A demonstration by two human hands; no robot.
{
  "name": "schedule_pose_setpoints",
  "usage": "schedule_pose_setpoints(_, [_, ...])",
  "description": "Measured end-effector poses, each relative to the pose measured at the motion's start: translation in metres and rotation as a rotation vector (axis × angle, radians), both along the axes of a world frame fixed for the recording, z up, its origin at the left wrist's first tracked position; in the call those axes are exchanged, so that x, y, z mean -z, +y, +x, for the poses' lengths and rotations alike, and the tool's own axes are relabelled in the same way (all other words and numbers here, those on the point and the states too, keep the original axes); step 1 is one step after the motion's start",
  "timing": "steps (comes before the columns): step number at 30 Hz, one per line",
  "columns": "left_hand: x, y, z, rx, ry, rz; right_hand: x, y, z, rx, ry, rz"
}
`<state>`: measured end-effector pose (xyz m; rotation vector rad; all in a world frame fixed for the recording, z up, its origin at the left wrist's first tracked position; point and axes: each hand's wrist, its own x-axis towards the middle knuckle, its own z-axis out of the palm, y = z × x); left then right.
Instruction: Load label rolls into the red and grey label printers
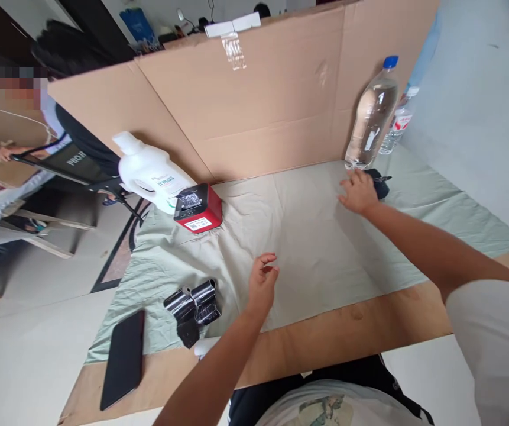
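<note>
My left hand [263, 284] hovers over the front middle of the cloth [316, 236], fingers loosely bent, with a gap between thumb and forefinger and nothing held. Further back on the right, my right hand [359, 192] has its fingers spread in front of a large clear bottle [372, 118] with a blue cap. Just beside that hand, partly behind it, lies a small black object [379, 183] with a thin dark tip sticking out; I cannot tell its kind or whether the hand touches it. Left of my left hand is a bundle of shiny black rolls [194, 305].
A red-and-black box [201, 208] leans near a white jug [152, 168]. A black phone-like slab [123, 358] lies at the front left. A smaller bottle [398, 124] stands behind the large one. Cardboard [254, 106] walls the back; a seated person [19, 154] is beyond it.
</note>
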<state>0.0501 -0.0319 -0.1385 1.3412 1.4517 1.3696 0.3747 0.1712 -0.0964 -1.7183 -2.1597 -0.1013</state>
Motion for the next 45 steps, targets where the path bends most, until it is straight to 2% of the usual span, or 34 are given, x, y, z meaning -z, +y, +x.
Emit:
schedule_pose_setpoints(2, [0.014, -0.009, 0.014, -0.005, 0.06, 0.079, -0.012, 0.024, 0.027, 0.2, -0.082, -0.088])
schedule_pose_setpoints(5, [0.027, -0.01, 0.02, -0.027, 0.149, 0.182, -0.01, 0.026, 0.052, 0.434, -0.035, -0.31])
schedule_pose_setpoints(7, [0.031, -0.01, 0.02, -0.022, 0.173, 0.218, 0.0, 0.015, 0.057, 0.48, 0.015, -0.359])
schedule_pose_setpoints(11, [0.032, -0.011, 0.02, 0.021, 0.174, 0.246, 0.018, -0.012, 0.043, 0.497, 0.078, -0.227])
schedule_pose_setpoints(13, [0.032, -0.011, 0.02, 0.049, 0.147, 0.227, 0.021, -0.027, 0.024, 0.409, 0.12, -0.181])
schedule_pose_setpoints(15, [0.033, -0.011, 0.02, 0.085, 0.071, 0.158, 0.022, -0.05, -0.004, 0.222, 0.162, -0.134])
schedule_pose_setpoints(17, [0.033, -0.009, 0.02, 0.147, -0.07, 0.06, 0.024, -0.082, -0.038, 0.002, 0.219, -0.07])
schedule_pose_setpoints(20, [0.033, -0.008, 0.017, 0.283, -0.354, -0.049, 0.026, -0.143, -0.096, -0.243, 0.279, 0.081])
schedule_pose_setpoints(22, [0.033, -0.009, 0.015, 0.318, -0.523, -0.09, 0.027, -0.182, -0.13, -0.319, 0.277, 0.121])
schedule_pose_setpoints(25, [0.031, -0.009, 0.01, 0.241, -0.63, -0.106, 0.029, -0.219, -0.161, -0.352, 0.325, 0.115])
schedule_pose_setpoints(28, [0.03, -0.006, 0.006, 0.177, -0.619, -0.109, 0.035, -0.217, -0.167, -0.379, 0.511, 0.052])
schedule_pose_setpoints(31, [0.028, -0.003, 0.004, 0.228, -0.622, -0.113, 0.042, -0.191, -0.162, -0.278, 0.849, -0.074])
schedule_pose_setpoints(33, [0.027, -0.003, 0.005, 0.292, -0.597, -0.112, 0.046, -0.177, -0.159, -0.236, 1.06, -0.24])
schedule_pose_setpoints(35, [0.026, -0.004, 0.005, 0.327, -0.557, -0.116, 0.05, -0.172, -0.158, -0.266, 1.202, -0.434])
schedule_pose_setpoints(37, [0.025, -0.005, 0.004, 0.34, -0.547, -0.137, 0.053, -0.174, -0.158, -0.301, 1.285, -0.549])
schedule_pose_setpoints(42, [0.018, 0.0, -0.003, 0.308, -0.594, -0.29, 0.055, -0.182, -0.152, -0.327, 1.365, -0.59])
schedule_pose_setpoints(45, [0.012, 0.004, -0.007, 0.315, -0.587, -0.329, 0.055, -0.179, -0.149, -0.365, 1.379, -0.637])
